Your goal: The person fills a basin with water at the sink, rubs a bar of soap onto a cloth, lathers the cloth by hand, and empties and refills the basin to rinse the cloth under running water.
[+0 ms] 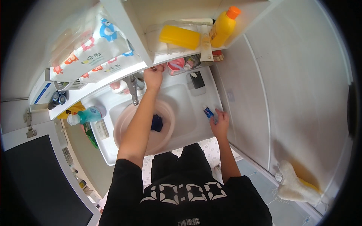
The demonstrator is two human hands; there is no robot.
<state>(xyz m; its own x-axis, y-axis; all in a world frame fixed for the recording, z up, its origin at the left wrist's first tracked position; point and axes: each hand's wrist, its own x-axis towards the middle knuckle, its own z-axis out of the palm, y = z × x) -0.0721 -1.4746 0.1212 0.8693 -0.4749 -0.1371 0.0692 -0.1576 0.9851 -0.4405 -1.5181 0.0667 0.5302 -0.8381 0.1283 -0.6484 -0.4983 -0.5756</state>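
Observation:
My left hand [154, 78] reaches past the chrome faucet [134, 90] to the back of the sink, just under the shelf edge. Its fingers are curled and partly hidden; what they hold, if anything, I cannot make out. Beside it stands a pink cup [176, 66]. At the right side of the sink [184, 130], my right hand [220, 123] has its thumb and fingers closed about a small blue-and-white tube [207, 112]. Below my left forearm sits a pale pink basin [171, 130] with a dark blue cloth [157, 123] in it.
Above are shelves with a yellow bottle [225, 27], a yellow box [180, 37] and tissue packs [94, 49]. A teal spray bottle [87, 115] is at the sink's left. A black soap-like block [197, 80] lies back right. An open cabinet door [47, 169] stands lower left.

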